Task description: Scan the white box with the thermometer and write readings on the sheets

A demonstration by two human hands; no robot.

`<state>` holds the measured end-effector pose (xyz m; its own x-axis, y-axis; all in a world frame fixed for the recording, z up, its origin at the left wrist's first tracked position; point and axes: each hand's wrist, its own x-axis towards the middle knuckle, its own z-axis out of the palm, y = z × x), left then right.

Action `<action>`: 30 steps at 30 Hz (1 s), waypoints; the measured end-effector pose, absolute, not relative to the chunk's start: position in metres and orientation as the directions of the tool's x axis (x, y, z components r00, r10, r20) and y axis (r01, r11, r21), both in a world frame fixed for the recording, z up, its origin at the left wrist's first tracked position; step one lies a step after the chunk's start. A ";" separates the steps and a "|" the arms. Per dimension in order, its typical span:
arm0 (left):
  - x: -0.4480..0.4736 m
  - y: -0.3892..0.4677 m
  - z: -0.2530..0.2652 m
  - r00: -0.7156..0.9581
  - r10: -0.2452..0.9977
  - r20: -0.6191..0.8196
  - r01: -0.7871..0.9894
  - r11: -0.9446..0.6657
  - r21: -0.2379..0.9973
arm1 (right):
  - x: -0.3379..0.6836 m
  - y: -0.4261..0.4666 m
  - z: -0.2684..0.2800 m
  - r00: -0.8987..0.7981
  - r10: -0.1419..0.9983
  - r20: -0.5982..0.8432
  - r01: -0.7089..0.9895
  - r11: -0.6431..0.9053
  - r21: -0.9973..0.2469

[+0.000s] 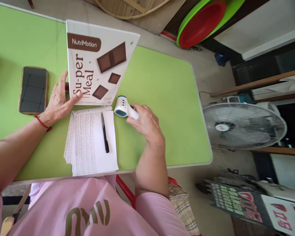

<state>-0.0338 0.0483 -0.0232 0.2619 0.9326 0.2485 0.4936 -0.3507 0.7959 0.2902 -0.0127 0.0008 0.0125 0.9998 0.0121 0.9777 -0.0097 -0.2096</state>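
Note:
My left hand grips the lower left edge of a white box printed with chocolate pieces, its thumb across the front. The box stands on the green table. In my right hand is the handle of a white and blue infrared thermometer, which points to the left near the table top. Between my forearms lie several sheets of handwritten paper, partly stacked. A black pen rests on the top sheet, just below the box.
A phone lies on the green table left of my left hand. Past the table's right edge stands a fan. Green and red basins are at the back, beside a round wooden board.

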 end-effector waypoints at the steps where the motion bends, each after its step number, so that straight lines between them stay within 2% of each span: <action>1: -0.033 0.048 -0.022 0.270 0.929 0.254 0.510 -0.362 0.780 | 0.288 -0.013 0.002 0.038 0.998 0.051 0.954 -0.021 -0.300; 3: -0.031 0.048 -0.019 0.289 0.918 0.273 0.545 -0.392 0.741 | 0.278 -0.016 0.005 0.100 0.987 0.129 0.850 -0.017 -0.526; 6: -0.029 0.048 -0.016 0.334 0.892 0.304 0.547 -0.446 0.709 | 0.255 -0.025 0.008 0.133 0.978 0.159 0.514 0.069 -0.855; 9: -0.029 0.048 -0.015 0.344 0.893 0.292 0.570 -0.445 0.690 | 0.226 -0.035 0.005 -0.023 0.997 0.072 0.146 0.075 -0.987; 11: -0.030 0.048 -0.016 0.346 0.896 0.277 0.590 -0.437 0.679 | 0.209 -0.041 0.001 -0.082 0.997 -0.009 0.034 -0.006 -0.999; 16: -0.030 0.047 -0.016 0.351 0.901 0.253 0.604 -0.425 0.674 | 0.188 -0.045 -0.006 -0.070 0.988 -0.137 -0.021 -0.139 -0.990; 22: -0.032 0.047 -0.015 0.370 0.897 0.243 0.592 -0.429 0.682 | 0.183 -0.044 -0.006 -0.100 0.983 -0.154 -0.106 -0.165 -0.981; 30: -0.030 0.048 -0.016 0.359 0.895 0.266 0.597 -0.439 0.672 | 0.184 -0.043 -0.009 -0.140 0.981 -0.134 -0.077 -0.146 -0.986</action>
<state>-0.0295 0.0477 -0.0155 0.3589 0.8946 0.2661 0.5967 -0.4391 0.6716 0.1840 -0.0433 -0.0092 -0.1396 0.9811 -0.1340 -0.0766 -0.1457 -0.9864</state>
